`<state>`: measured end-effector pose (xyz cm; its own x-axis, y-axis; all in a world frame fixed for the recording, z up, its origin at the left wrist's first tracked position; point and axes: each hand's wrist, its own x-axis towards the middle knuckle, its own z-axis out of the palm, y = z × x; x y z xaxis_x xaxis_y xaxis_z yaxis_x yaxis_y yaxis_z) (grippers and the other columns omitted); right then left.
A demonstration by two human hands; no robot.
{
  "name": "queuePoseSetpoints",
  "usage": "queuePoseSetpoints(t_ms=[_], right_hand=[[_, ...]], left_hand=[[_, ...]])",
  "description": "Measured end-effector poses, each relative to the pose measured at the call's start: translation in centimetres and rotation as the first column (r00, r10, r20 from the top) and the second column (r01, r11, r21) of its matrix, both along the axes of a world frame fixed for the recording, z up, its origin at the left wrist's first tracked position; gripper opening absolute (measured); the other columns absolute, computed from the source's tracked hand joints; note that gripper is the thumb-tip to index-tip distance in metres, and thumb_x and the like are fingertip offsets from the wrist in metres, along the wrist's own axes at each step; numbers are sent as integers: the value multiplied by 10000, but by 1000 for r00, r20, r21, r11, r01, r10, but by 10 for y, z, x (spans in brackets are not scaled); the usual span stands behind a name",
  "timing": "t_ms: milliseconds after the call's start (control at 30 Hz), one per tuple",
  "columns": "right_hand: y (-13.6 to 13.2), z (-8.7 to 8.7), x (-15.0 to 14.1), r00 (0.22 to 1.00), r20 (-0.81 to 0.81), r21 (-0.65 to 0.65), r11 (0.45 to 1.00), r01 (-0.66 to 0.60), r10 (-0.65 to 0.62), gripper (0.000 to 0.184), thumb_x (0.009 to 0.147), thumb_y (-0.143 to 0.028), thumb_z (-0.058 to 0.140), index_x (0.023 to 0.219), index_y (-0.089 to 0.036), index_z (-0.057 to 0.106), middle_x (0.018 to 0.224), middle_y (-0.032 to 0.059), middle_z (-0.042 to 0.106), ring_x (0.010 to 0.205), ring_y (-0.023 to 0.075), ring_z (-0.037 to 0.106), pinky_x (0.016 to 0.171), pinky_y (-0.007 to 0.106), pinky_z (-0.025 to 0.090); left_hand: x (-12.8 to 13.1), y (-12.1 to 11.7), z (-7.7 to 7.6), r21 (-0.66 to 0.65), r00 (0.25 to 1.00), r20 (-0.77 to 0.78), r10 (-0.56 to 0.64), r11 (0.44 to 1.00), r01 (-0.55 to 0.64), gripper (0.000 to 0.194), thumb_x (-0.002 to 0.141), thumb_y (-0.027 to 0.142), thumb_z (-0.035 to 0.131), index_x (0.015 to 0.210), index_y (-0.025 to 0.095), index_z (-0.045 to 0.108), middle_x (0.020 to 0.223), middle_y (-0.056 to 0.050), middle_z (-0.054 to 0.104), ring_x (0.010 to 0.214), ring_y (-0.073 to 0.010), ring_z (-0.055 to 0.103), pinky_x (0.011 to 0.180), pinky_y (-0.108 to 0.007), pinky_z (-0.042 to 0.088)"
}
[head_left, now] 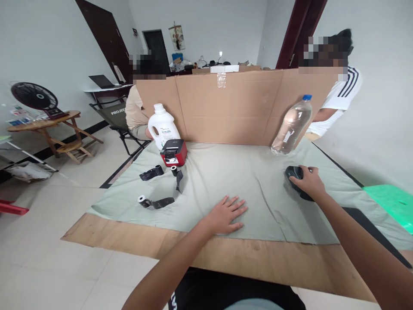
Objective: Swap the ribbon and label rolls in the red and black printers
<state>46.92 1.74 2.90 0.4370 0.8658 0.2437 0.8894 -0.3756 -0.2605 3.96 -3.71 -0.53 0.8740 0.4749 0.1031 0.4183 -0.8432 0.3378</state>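
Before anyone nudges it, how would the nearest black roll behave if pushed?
The black roll would probably roll, as it seems to rest on its curved side. Its unwound strip looks thin and rippled, so likely floppy; it might drag on the cloth.

Plain room, cloth-covered worktable point(222, 172)

Soft, even indoor light falls across the pale cloth point(219, 172), leaving a faint shadow beneath the right hand point(308, 181). Wide-angle distortion stretches the fan point(35, 95) and green stool point(392, 204) near the edges, while pixelated blocks cover two heads in the background.
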Motion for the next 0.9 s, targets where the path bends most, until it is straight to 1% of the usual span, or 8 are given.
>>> queuePoseSetpoints(t_ms=[100,167,300,433,533,667,733,900], right_hand=[[-3,-1,-21,974,224,144,988,-62,28,670,893,-515,560,1436,-123,561,1487,319,434,1350,509,388,967,617,316],[-5,-3,-50,929,359,245,951,-189,92,635,892,-469,553,1432,-135,556,1531,278,424,1430,478,303,1057,658,228],[-2,-12,-133,880,367,302,856,-419,302,528,901,-407,522,1361,-156,588,1492,207,511,1395,381,412,1133,632,214],[10,-25,-222,832,186,323,767,-554,522,455,882,-343,522,1299,-190,623,1434,169,580,1317,344,515,1127,594,290],[24,-29,-278,760,5,369,705,-606,650,451,850,-305,536,1275,-197,643,1416,165,597,1310,342,532,1131,571,329],[65,-21,-345,561,-362,432,667,-607,745,480,799,-254,569,1263,-167,655,1414,169,587,1355,326,508,1184,500,341],[95,-12,-379,467,-503,435,680,-590,727,506,777,-229,585,1276,-167,644,1411,156,589,1361,316,510,1192,471,354],[166,5,-455,375,-616,428,694,-579,693,598,752,-229,670,1338,-155,580,1340,162,643,1286,362,568,1118,548,421]], left_hand=[[1,1,2,-11,999,55,1,1000,0,661,1003,564,466,1592,293,338,1671,-29,324,1582,-268,222,1292,-531,141],[0,3,5,-18,992,123,25,1000,-23,595,992,510,522,1539,291,438,1615,-33,433,1538,-247,341,1282,-506,207],[-27,8,16,3,904,365,222,971,-240,362,1000,316,523,1334,269,654,1383,-34,679,1359,-220,578,1171,-438,416],[-104,4,31,-48,620,627,471,818,-574,279,984,226,505,1115,252,750,1120,-46,785,1075,-209,723,993,-385,539],[-170,10,50,-71,467,653,596,662,-746,264,974,263,505,1026,238,763,1045,-49,789,1012,-221,727,965,-388,548],[-230,61,80,-222,235,599,766,440,-870,296,943,275,509,1126,189,726,1178,-84,765,1115,-234,709,964,-358,556],[-245,100,91,-274,176,464,868,330,-903,358,943,236,479,1232,170,680,1301,-105,716,1208,-223,674,1047,-351,513],[-256,193,101,-296,171,308,936,265,-918,302,890,231,583,1150,134,705,1298,-177,707,1274,-299,626,1101,-402,440]])
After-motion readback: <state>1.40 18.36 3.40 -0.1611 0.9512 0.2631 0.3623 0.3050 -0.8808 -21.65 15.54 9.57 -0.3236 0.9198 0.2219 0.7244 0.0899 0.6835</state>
